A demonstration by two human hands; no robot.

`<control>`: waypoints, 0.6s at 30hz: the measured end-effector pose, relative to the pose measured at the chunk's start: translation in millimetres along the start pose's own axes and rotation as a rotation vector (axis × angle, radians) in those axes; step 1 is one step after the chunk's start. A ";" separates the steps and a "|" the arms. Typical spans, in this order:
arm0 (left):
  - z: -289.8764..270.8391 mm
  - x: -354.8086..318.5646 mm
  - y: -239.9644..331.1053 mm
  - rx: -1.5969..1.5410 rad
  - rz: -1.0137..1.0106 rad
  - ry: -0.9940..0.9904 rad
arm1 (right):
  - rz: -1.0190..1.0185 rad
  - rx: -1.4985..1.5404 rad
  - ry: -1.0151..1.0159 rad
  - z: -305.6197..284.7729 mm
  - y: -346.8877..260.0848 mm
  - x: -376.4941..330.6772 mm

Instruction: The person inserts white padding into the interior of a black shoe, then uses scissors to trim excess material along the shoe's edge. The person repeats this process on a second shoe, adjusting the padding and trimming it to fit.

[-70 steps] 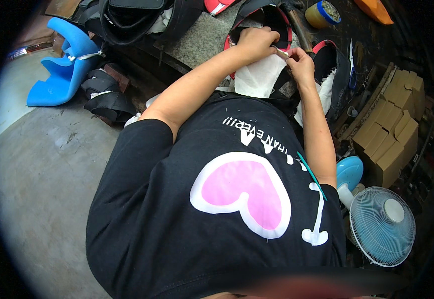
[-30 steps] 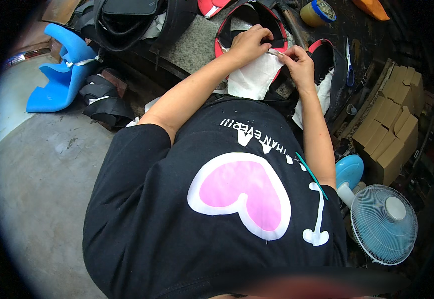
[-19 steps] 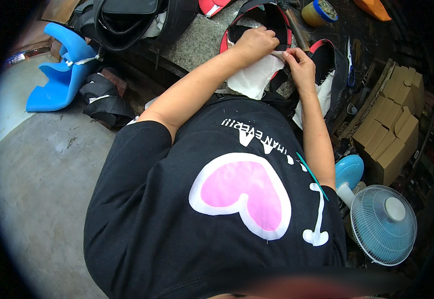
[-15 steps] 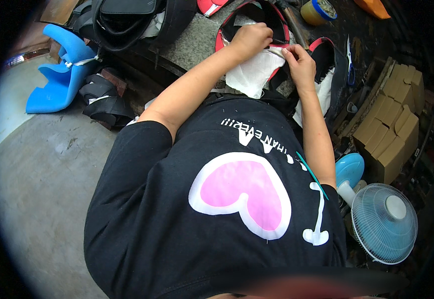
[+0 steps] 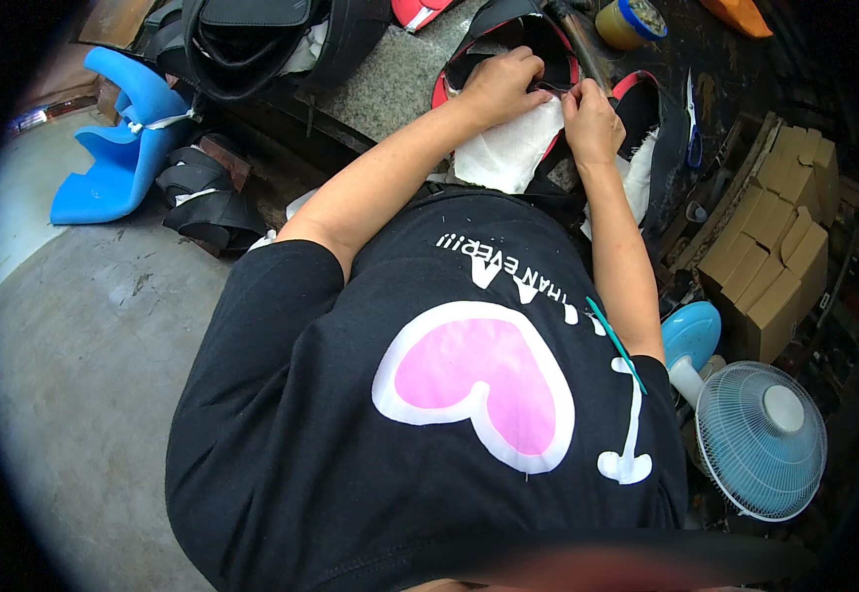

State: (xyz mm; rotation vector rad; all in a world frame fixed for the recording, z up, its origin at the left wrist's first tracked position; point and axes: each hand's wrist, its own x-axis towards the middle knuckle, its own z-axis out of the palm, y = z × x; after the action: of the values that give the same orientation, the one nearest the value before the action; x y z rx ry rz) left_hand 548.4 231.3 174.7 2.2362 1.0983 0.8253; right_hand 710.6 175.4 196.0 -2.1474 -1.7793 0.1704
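While hands grip, white cloth (image 5: 508, 148) hangs toward person.

Two hands, left (image 5: 494, 87) and right (image 5: 590, 120), at one white cloth (image 5: 508, 153); two red-edged black pieces, one (image 5: 508, 39) under the hands, one (image 5: 651, 138) just right; one blue seat (image 5: 119, 148); one fan (image 5: 760, 439); one yellow tub (image 5: 627, 20); one stack of cardboard boxes (image 5: 770, 247); one stone counter (image 5: 390, 74)
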 end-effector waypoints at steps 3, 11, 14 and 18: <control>1.2 4.0 8.8 0.078 -0.084 -0.065 | 0.016 0.008 -0.042 1.0 2.9 2.0; 1.3 8.5 15.4 0.092 -0.215 -0.147 | -0.119 0.281 0.169 -19.2 -0.2 -1.9; 2.5 7.5 12.0 0.094 -0.176 -0.117 | -0.346 0.216 -0.008 -25.4 -6.2 -19.7; 3.0 1.6 10.1 0.053 -0.079 -0.039 | -0.351 0.011 -0.097 -27.8 -6.5 -29.7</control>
State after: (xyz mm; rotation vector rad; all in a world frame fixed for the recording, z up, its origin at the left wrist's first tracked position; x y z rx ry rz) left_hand 556.4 226.6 179.9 2.2267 1.1946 0.7253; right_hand 707.0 142.3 220.3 -1.8089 -2.1695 0.1966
